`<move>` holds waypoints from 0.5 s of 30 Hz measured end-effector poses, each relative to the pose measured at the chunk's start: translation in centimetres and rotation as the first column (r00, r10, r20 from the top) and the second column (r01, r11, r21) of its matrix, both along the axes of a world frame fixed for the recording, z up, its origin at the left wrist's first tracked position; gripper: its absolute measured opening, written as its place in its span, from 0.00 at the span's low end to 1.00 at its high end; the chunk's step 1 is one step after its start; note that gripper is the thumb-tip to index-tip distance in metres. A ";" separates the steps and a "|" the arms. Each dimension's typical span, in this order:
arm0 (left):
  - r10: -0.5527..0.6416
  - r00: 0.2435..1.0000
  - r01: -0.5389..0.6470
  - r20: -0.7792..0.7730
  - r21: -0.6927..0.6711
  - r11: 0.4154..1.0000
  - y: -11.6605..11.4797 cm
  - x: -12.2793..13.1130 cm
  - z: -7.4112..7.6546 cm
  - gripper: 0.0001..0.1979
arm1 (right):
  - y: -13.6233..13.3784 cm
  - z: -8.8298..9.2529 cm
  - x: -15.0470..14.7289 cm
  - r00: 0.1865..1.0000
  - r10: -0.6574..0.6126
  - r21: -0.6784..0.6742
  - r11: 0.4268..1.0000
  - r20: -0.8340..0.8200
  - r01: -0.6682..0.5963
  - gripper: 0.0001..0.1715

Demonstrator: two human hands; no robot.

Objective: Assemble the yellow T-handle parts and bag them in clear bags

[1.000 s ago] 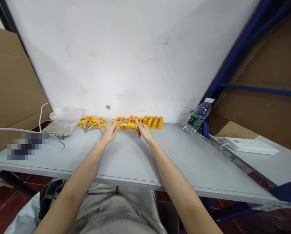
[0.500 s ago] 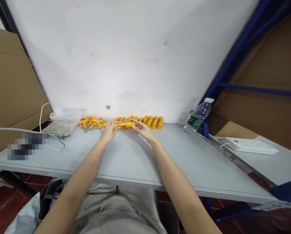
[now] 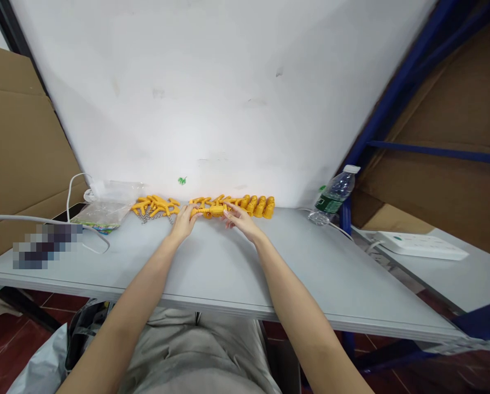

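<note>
Between my two hands, just above the back of the desk, lies a yellow plastic toy piece (image 3: 216, 210) with a thick ribbed body and a thinner jointed part on the left. My left hand (image 3: 183, 223) is closed on its left end. The thumb and fingers of my right hand (image 3: 240, 220) pinch its right end. Left of my hands is a pile of yellow branching parts (image 3: 157, 206) with small metal chains. More yellow parts (image 3: 206, 201) lie behind my hands, partly hidden. Several yellow cup-like pieces (image 3: 260, 206) stand in a row beside my right hand.
A clear plastic bag (image 3: 101, 213), a white cable (image 3: 68, 197) and a blurred-out item (image 3: 46, 246) are at the left of the grey desk (image 3: 224, 268). A plastic bottle (image 3: 334, 196) leans at the right. Beyond it, a white power strip (image 3: 421, 244) sits on another surface.
The fingers of my right hand have shifted slightly around the right end of the yellow toy piece. My left hand and the parts on the desk stay in place.
</note>
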State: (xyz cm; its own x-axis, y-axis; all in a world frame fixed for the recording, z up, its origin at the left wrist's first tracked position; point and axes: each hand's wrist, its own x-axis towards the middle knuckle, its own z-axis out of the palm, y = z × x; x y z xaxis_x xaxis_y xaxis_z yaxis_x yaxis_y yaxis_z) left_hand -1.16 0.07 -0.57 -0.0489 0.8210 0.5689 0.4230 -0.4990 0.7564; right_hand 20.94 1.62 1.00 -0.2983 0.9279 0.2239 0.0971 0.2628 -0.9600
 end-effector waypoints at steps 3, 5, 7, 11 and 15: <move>-0.009 1.000 0.009 0.012 0.011 1.000 -0.1 0.1 0.0 0.07 | -0.2 0.2 0.2 0.999 0.017 0.003 1.000 -0.030 -0.017 0.37; -0.020 1.000 0.020 0.008 0.020 1.000 -0.2 0.2 0.1 0.07 | -0.4 0.4 0.1 0.999 -0.016 0.008 1.000 -0.038 0.016 0.33; -0.033 0.999 0.033 0.012 0.017 0.999 -0.3 0.3 0.3 0.06 | -0.6 0.5 -0.3 0.997 -0.065 0.013 0.998 -0.042 0.065 0.30; -0.052 0.996 0.052 0.068 0.001 0.999 -0.6 0.5 0.5 0.07 | -1.2 0.9 -1.0 0.988 -0.137 -0.002 0.991 -0.066 0.137 0.29; -0.059 0.995 0.060 0.084 -0.007 0.998 -0.5 0.4 0.6 0.07 | -1.0 1.0 -1.1 0.985 -0.161 -0.016 0.987 -0.054 0.161 0.29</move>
